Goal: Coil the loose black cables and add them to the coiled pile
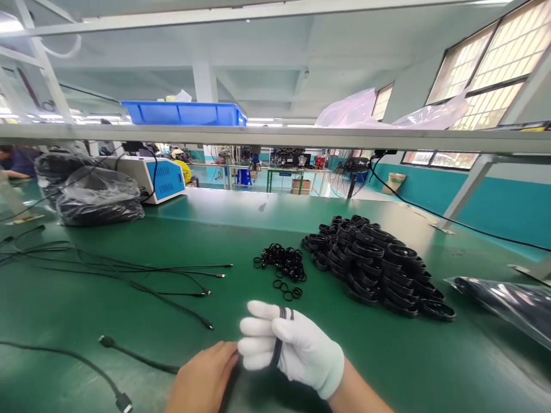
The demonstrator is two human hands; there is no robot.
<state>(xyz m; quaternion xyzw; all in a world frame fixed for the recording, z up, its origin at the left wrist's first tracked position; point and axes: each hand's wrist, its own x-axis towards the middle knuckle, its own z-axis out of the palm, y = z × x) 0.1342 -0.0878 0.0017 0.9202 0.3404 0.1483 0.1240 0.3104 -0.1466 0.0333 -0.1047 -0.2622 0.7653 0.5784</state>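
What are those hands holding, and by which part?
Right hand: a dark strand, pinched under the thumb near its upper visible end. Left hand: a cable runs to it, but the grip is hidden.

A black cable [146,361] is lying with its plug end to the left, its length passing beneath my bare left hand [204,376]; a dark strip [276,353] is sitting under the thumb of my gloved right hand [297,347], running down across the fingers, while narrow black bands [283,313] are circling one finger. Beyond my hands, small black rings [286,264] are lying in a loose heap, several straying to its near side, and to their right black coils [365,264] are resting in a large stacked mound, as thin loose cables [189,294] are stretching in from the left
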